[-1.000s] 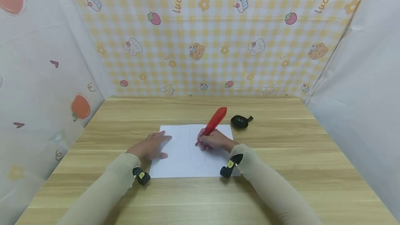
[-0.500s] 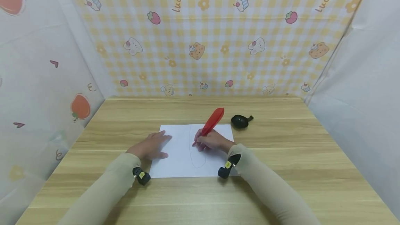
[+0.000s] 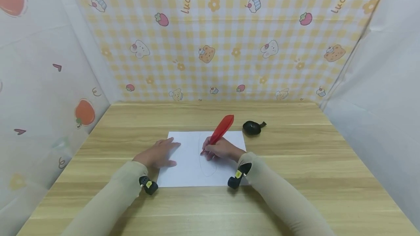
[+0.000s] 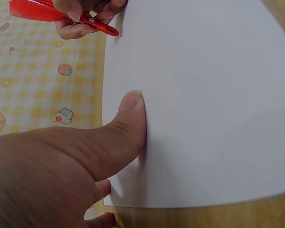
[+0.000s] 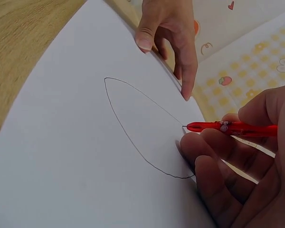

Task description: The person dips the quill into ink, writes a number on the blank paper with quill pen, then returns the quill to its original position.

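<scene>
A white sheet of paper point(image 3: 183, 174) lies on the wooden table. My left hand point(image 3: 158, 153) rests on its left side, fingers straight and spread, thumb point(image 4: 131, 107) touching the sheet. In my right hand point(image 3: 223, 148) I pinch a red feather-shaped pen point(image 3: 224, 126), its top slanting up and to the right. The right wrist view shows the pen's fine tip at the paper, close by the thin dark line of a long, pointed loop point(image 5: 145, 160). My right hand hides part of that loop.
A small round black object with a short tab point(image 3: 252, 128) sits just beyond the paper's far right corner. The wooden table point(image 3: 295, 137) meets a checked cloth wall point(image 3: 210, 72) at the back. White cloth hangs on both sides.
My right hand and the pen have shifted a little left and slightly toward me, across the paper. The left hand has stayed in place.
</scene>
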Available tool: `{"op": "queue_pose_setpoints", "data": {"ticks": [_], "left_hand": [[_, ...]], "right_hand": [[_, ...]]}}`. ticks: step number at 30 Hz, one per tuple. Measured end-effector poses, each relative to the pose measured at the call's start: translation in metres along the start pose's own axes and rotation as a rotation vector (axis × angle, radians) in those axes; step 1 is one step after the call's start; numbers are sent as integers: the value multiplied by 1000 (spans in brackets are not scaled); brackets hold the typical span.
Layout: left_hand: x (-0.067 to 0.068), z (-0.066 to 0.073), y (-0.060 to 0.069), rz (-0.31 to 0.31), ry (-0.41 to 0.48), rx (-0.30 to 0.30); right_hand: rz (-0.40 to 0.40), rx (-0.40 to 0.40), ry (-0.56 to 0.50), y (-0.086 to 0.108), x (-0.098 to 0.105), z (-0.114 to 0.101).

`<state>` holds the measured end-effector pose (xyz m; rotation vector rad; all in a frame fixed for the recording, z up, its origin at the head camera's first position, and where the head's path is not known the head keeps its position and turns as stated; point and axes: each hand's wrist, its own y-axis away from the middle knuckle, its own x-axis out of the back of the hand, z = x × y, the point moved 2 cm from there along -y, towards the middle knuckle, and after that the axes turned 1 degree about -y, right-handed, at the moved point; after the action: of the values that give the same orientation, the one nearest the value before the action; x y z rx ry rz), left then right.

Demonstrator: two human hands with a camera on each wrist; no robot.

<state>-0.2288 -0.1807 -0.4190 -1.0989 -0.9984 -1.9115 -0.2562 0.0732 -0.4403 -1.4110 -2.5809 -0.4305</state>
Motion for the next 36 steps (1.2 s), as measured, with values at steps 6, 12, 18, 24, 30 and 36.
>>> {"op": "queue_pose_setpoints", "data": {"ticks": [6, 12, 18, 24, 30, 36], "left_hand": [[0, 1, 1, -3, 4, -8], [0, 2, 2, 4, 2, -11], [0, 2, 2, 6, -3, -19], [0, 1, 2, 6, -4, -10], [-1, 0, 0, 9, 2, 6], [-2, 0, -1, -3, 4, -3]], "right_hand": [[-8, 4, 10, 0, -2, 0], [-23, 10, 10, -1, -1, 1], [-56, 42, 3, -1, -2, 1], [-51, 42, 9, -2, -3, 1], [-58, 36, 14, -1, -3, 0], [-54, 34, 23, 0, -1, -1]]}}
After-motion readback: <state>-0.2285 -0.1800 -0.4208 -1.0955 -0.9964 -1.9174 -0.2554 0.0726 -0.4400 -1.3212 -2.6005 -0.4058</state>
